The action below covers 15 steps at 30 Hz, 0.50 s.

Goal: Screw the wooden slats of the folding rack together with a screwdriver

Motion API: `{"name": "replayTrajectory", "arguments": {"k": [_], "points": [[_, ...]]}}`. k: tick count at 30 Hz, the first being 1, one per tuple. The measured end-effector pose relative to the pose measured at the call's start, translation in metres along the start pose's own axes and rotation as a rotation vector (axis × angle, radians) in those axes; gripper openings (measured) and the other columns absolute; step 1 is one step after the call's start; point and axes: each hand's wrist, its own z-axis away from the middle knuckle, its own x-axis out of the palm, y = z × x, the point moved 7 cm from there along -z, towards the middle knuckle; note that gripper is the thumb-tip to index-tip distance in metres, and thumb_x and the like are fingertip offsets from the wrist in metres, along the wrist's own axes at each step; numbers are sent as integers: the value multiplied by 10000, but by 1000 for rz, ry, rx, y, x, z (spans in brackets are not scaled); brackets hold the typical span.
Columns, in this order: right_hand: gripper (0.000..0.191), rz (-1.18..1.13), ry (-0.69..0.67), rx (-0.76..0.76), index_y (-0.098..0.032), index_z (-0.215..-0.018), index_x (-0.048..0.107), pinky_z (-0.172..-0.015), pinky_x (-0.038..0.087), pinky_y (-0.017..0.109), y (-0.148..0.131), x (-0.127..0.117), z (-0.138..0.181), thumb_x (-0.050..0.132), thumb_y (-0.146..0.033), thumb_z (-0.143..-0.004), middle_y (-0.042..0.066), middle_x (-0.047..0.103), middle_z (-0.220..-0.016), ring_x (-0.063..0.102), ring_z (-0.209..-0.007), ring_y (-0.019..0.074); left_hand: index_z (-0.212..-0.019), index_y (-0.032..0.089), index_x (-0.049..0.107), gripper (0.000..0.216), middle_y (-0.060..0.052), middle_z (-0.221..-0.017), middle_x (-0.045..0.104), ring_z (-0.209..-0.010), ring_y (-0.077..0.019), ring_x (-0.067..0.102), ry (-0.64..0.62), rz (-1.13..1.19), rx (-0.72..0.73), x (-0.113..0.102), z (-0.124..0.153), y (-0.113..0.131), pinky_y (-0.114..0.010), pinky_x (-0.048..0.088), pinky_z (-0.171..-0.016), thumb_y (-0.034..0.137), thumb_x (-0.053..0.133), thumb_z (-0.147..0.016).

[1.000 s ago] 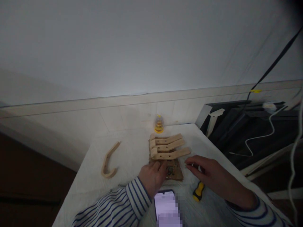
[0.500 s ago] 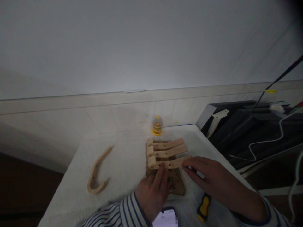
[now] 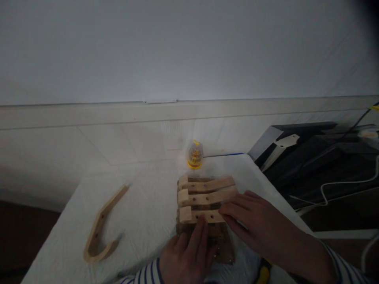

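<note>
Three curved wooden hook pieces [image 3: 205, 196] lie side by side on a brown board [image 3: 219, 240] on the white table [image 3: 145, 213]. My left hand [image 3: 185, 258] rests on the board, fingers stretched, a fingertip on the nearest hook piece. My right hand [image 3: 256, 228] lies over the right ends of the nearer hook pieces, its fingers extended and touching them. Neither hand grips anything that I can see.
A single loose wooden hook [image 3: 102, 230] lies at the table's left. A small yellow-based domed object [image 3: 194, 154] stands at the back edge. A yellow tool handle [image 3: 263, 274] peeks out under my right arm. Dark furniture with white cables [image 3: 322, 165] is to the right.
The view has tilted and drawn closer. Both hands have moved forward from the board onto the nearest hook pieces. The phone and most of the yellow tool have dropped out of view.
</note>
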Motion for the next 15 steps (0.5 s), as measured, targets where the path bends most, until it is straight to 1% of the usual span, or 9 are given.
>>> {"name": "replayTrajectory", "arguments": {"k": [4, 9, 15], "points": [[135, -6, 3, -17, -202, -839, 576, -697, 379, 340, 0, 2, -5, 496, -96, -815, -6, 609, -776, 538, -710, 166, -1023, 86, 654, 349, -98, -1097, 646, -516, -141, 619, 12, 14, 22, 1, -1, -1, -244, 486, -388, 238, 362, -909], [131, -34, -10, -23, -198, -813, 575, -734, 379, 348, -2, 5, -11, 514, -84, -793, -2, 618, -787, 547, -740, 170, -986, 103, 671, 348, -80, -1059, 666, -486, -134, 609, 32, 20, 2, 0, -3, -3, -243, 468, -359, 227, 354, -915], [111, -31, -29, -55, -193, -767, 577, -705, 388, 334, -4, 8, -17, 551, -85, -779, -11, 622, -740, 549, -705, 168, -985, 103, 672, 336, -90, -1058, 665, -499, -133, 610, 27, 21, 15, 0, -3, -3, -236, 462, -366, 235, 372, -911]]}}
